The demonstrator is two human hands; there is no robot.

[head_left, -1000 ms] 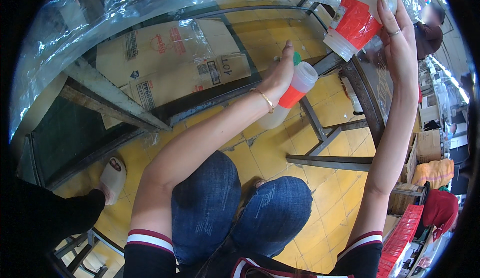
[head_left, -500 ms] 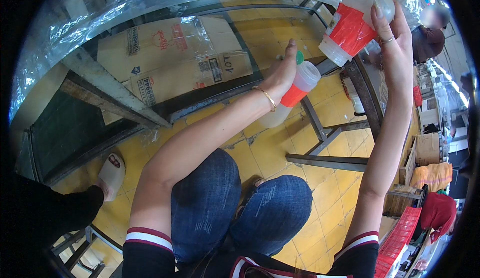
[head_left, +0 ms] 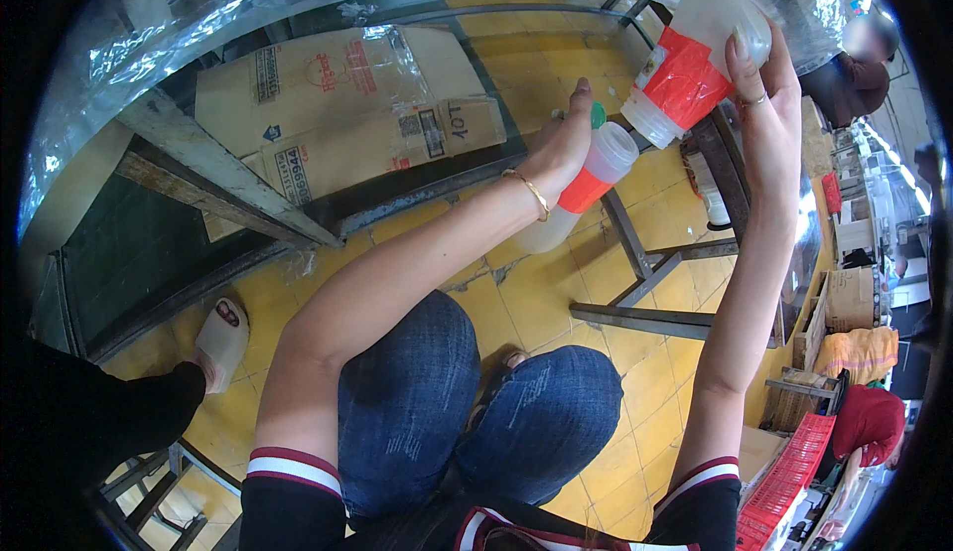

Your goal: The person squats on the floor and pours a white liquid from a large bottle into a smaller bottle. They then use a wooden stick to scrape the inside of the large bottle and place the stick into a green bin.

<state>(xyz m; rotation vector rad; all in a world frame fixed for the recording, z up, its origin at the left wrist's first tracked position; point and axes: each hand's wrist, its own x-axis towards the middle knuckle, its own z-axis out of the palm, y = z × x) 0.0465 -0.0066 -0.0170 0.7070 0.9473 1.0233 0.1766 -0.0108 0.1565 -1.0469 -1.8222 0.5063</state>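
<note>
My right hand (head_left: 770, 94) is wrapped round the base of a translucent plastic bottle (head_left: 685, 72) with a red band. The bottle is tipped so that its uncapped mouth points down and left. Lower and to the left, my left hand (head_left: 562, 146) grips a second translucent bottle (head_left: 585, 191), also red-banded and with its open rim up, leaning slightly. A green cap (head_left: 598, 114) shows beside my left thumb; the fingers behind are hidden, and I cannot tell what it sits on. The two bottles are close, with a small gap between their mouths.
A flattened cardboard box (head_left: 338, 104) lies on the shelf under a plastic-covered table (head_left: 199, 25). A metal stool frame (head_left: 645, 321) stands right of my knees. Another person's sandalled foot (head_left: 222, 344) is at left. Red crates (head_left: 794, 477) and people are at right.
My right hand has moved left and slightly down with its bottle, bringing that mouth nearer the other bottle. My left hand and its bottle have hardly moved.
</note>
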